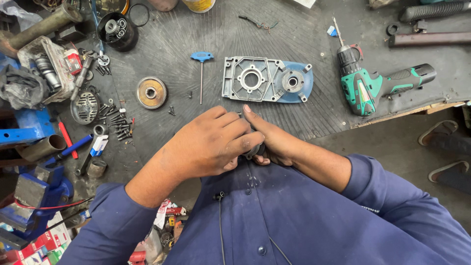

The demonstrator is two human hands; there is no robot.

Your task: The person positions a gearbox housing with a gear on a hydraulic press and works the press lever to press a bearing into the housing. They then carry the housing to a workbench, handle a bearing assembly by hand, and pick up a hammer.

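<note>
At the near edge of the counter (196, 29), close against the person's chest: one small dark part (256, 149), mostly hidden, cupped between both hands. The left hand (208, 145) lies over it from the nine o'clock side, fingers (245, 142) curled and closed onto it; the right hand (272, 142) comes in from three o'clock, thumb stretched toward twelve and fingers wrapped under, also clamped on the part. Visible portion: a rounded, dark grey to black edge showing between the two hands; probably metal, though too little shows to be sure of shape or finish. Handling, as judged: compact and stiff, dense for its size, likely oily given the surroundings and so apt to slip; best taken around its rim with both hands, as here, and kept low over the counter. Surrounding items: at twelve o'clock from the hands, a grey cast housing plate (267, 79) with round bores and a blue end; at eleven o'clock, a blue T-handle key (201, 73); at ten o'clock, a toothed gear wheel (151, 92); further toward nine, loose dark screws (117, 122); at two o'clock, a green and black cordless drill (378, 84) lying on its side. A blue vise (34, 191) sits at eight o'clock, well apart.
</note>
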